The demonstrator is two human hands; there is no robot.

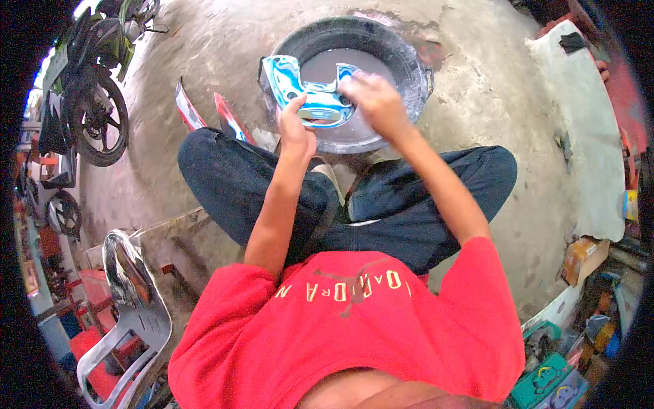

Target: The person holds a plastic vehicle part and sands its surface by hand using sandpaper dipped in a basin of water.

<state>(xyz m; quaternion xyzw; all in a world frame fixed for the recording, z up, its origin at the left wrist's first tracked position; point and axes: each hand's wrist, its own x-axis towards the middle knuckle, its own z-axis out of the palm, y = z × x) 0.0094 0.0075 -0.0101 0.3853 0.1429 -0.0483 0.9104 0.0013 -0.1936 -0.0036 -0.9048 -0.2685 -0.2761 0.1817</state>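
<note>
A glossy blue-and-white U-shaped plastic panel, which looks like a motorcycle body part, is held over a round dark basin. My left hand grips its lower left edge, thumb on the face. My right hand is at the panel's right prong, fingers curled and slightly blurred by motion. Whatever is under those fingers is hidden. Greyish water lies in the basin, below the panel.
Two red-and-white panels lie on the concrete floor beside my left knee. A motorcycle stands at the upper left. A grey plastic chair is at the lower left. Boxes sit at the lower right, near a pale sheet.
</note>
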